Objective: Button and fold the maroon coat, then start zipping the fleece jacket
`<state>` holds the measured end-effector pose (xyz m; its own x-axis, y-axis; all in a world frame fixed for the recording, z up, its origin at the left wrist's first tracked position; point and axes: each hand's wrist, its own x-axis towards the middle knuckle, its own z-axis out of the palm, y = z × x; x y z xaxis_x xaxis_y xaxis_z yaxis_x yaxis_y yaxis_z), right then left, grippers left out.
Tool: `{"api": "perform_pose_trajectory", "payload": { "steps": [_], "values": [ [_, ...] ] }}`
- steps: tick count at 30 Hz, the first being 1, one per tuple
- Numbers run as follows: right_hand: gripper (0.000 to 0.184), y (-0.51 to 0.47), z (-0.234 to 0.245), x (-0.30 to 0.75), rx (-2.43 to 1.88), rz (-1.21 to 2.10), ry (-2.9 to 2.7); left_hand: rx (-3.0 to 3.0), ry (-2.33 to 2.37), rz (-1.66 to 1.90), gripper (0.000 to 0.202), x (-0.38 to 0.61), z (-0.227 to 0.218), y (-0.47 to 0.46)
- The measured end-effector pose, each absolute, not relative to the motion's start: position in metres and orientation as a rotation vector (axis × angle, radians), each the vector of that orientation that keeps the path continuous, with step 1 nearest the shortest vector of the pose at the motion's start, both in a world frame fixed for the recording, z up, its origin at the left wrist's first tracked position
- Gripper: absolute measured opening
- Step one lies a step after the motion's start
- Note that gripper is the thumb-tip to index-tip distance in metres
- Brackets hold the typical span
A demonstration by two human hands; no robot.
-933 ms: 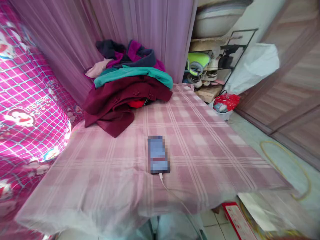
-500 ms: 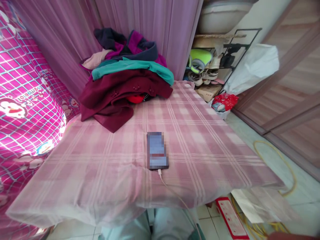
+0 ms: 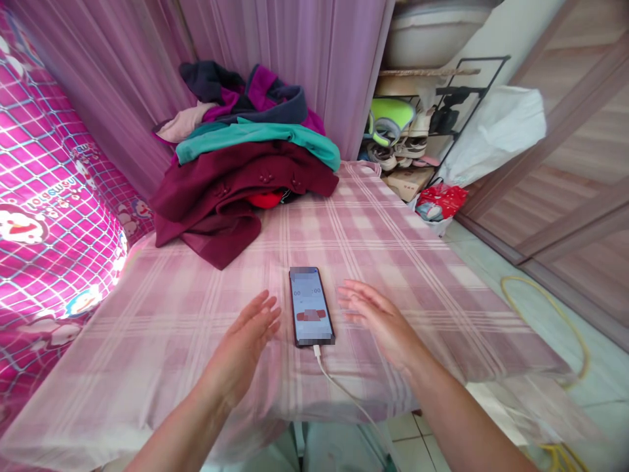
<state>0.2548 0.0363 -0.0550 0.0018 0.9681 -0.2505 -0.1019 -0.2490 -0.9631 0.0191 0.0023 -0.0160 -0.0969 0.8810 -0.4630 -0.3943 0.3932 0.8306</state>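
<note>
A smartphone (image 3: 309, 305) lies face up on the pink plaid tablecloth (image 3: 162, 341), its screen lit. A white charging cable (image 3: 339, 388) runs from its lower end toward the near edge. To the phone's left, my left hand (image 3: 250, 344) hovers with fingers stretched out and nothing in it. On the other side, my right hand (image 3: 376, 318) is likewise open, fingers extended toward the phone. Neither hand appears to touch the phone.
A heap of clothes lies at the table's far side, with a maroon coat (image 3: 236, 190) in front and a teal garment (image 3: 265, 139) above it. Behind hangs a purple curtain (image 3: 275, 33). Shoes (image 3: 410, 147) fill a rack at the right, near a white bag (image 3: 496, 134).
Both my hands have come into view from below and now flank the phone. The view has shifted slightly; the phone and clothes stay where they were on the table.
</note>
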Motion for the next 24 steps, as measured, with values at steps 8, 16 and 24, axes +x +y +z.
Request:
{"api": "perform_pose_trajectory", "payload": {
  "steps": [8, 16, 24],
  "values": [
    [0.045, 0.024, -0.065, 0.242, -1.418, 1.674, -0.767, 0.315, 1.248, 0.87, 0.018, 0.036, -0.019, 0.018],
    [0.019, 0.03, -0.056, 0.24, -1.338, 1.678, -0.56, 0.371, 1.32, 0.731, 0.018, 0.049, -0.018, 0.036],
    [0.013, 0.022, -0.069, 0.235, -1.16, 1.64, -0.386, 0.505, 1.295, 0.802, 0.028, 0.073, -0.038, 0.044]
  ]
}}
